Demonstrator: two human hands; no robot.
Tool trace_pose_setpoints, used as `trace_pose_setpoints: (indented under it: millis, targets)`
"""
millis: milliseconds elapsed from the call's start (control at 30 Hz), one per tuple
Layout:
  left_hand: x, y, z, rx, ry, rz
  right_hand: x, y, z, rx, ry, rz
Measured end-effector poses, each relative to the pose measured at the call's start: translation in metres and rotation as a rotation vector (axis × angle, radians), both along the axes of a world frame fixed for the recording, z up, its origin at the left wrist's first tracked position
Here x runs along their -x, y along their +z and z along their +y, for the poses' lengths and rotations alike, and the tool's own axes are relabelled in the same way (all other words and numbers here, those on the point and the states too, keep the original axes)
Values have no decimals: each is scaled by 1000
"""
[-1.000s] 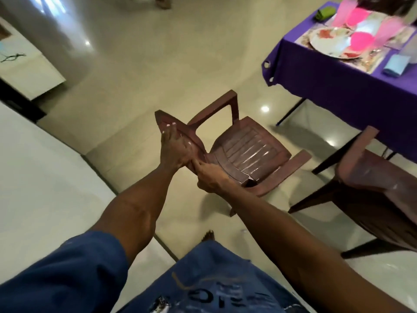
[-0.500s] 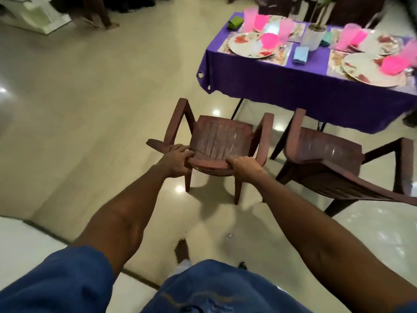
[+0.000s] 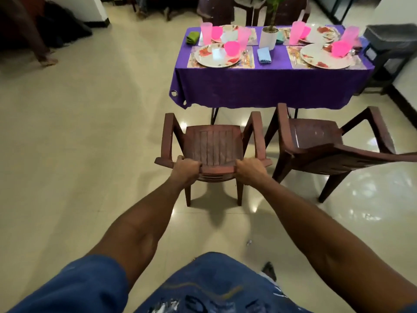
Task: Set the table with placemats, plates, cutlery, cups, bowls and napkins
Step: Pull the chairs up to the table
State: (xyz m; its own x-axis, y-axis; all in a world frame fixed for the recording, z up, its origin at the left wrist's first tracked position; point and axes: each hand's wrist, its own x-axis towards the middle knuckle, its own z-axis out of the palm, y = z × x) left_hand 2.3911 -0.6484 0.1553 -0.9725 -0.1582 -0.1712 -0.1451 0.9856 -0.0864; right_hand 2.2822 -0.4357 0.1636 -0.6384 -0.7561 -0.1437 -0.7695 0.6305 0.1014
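My left hand (image 3: 185, 169) grasps the top rail of the chair (image 3: 213, 146) in front of me, fingers curled over it; my right hand (image 3: 250, 169) grips the same rail further along. The chair stands upright on the floor (image 3: 79, 143), facing the table (image 3: 266, 86). A second chair (image 3: 320, 143) sits just beside it. On the table lie placemats (image 3: 250, 62), plates (image 3: 214, 58), pink cups (image 3: 206, 32), pink bowls (image 3: 232, 48) and a blue napkin (image 3: 264, 55).

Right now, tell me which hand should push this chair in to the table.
Neither alone: left hand and right hand both grip the chair backrest, evenly spaced. If one, left; the second chair crowds the right.
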Motion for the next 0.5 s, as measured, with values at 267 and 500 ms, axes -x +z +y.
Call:
trace_pose_setpoints:
  millis: [267,500]
  targets:
    - [3,-4,-12,1,0,33,-5,1,-13,45,-108,-80]
    - [7,9,-10,108,122,16,-3,3,-27,37,-115,-30]
